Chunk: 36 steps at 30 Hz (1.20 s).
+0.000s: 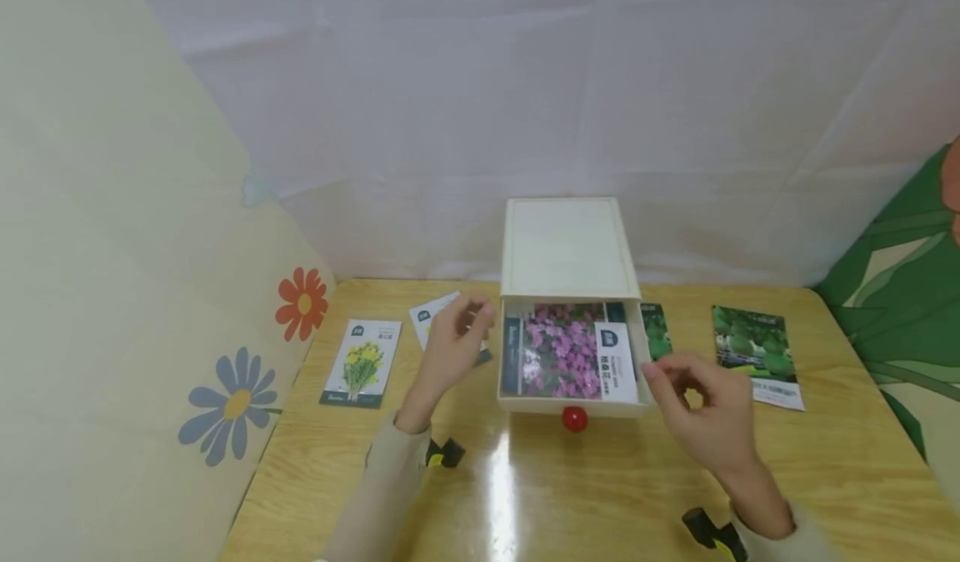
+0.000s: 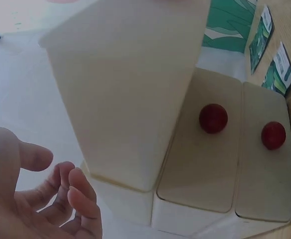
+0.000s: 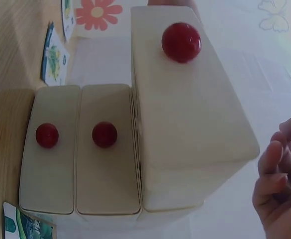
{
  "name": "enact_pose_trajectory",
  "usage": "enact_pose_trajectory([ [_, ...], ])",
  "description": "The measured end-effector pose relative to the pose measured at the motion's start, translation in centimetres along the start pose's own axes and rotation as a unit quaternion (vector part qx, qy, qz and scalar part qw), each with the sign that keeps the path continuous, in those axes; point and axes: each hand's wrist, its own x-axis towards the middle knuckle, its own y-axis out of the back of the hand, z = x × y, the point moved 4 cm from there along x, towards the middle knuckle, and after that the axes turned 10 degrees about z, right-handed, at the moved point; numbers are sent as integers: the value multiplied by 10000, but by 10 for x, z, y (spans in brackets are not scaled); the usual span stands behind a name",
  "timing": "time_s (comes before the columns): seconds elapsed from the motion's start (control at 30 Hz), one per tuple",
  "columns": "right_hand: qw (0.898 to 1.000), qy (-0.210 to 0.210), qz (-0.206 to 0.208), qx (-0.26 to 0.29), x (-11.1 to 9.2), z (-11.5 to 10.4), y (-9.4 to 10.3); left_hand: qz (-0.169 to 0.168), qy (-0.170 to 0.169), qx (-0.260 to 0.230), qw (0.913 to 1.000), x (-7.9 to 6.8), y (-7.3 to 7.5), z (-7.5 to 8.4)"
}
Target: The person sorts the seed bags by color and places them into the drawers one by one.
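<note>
A small white drawer unit (image 1: 567, 245) stands at the back of the table, its top drawer (image 1: 525, 406) pulled out toward me. Inside lies a seed packet (image 1: 558, 353) printed with purple flowers; the edge of another dark one shows beneath it. A red round knob (image 1: 575, 418) sits on the drawer front. My left hand (image 1: 447, 341) hovers left of the drawer, fingers loosely bent around nothing. At the drawer's right front corner is my right hand (image 1: 708, 412), fingers also loosely curled; a gap separates it from the drawer in the right wrist view.
Below the top drawer, two closed drawers show red knobs (image 3: 104, 134). A yellow-flower packet (image 1: 362, 363) lies at left, with another packet (image 1: 433, 308) partly behind my left hand. Green packets (image 1: 753, 345) lie to the right. A white cloth (image 1: 420, 128) hangs behind the table.
</note>
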Motion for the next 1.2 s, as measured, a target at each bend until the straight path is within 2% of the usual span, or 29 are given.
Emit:
enact_pose_trajectory([
  [0.13,9976,686,90,-31,-1,-18,-8,108,-92,-82,9999,7,-1,-6],
  [0.27,9919,1245,143,214,-3,-35,-19,139,-229,-221,9994,15,-4,-11],
  [0.4,9844,1733,251,146,-8,-47,-28,77,-537,-455,9975,24,-9,-17],
  [0.6,9781,2077,-5,-122,-26,-55,-43,-41,-930,-786,9925,34,-18,-24],
  [0.8,9625,2649,-196,-544,-43,-56,-59,-138,-1019,-1112,9885,41,-25,-30],
  [1.0,9457,3135,-199,-839,-51,-52,-64,-164,-1150,-1413,9831,43,-30,-36],
  [1.2,9477,3009,-360,-1001,-57,-48,-65,-146,-1608,-1112,9806,43,-30,-39],
])
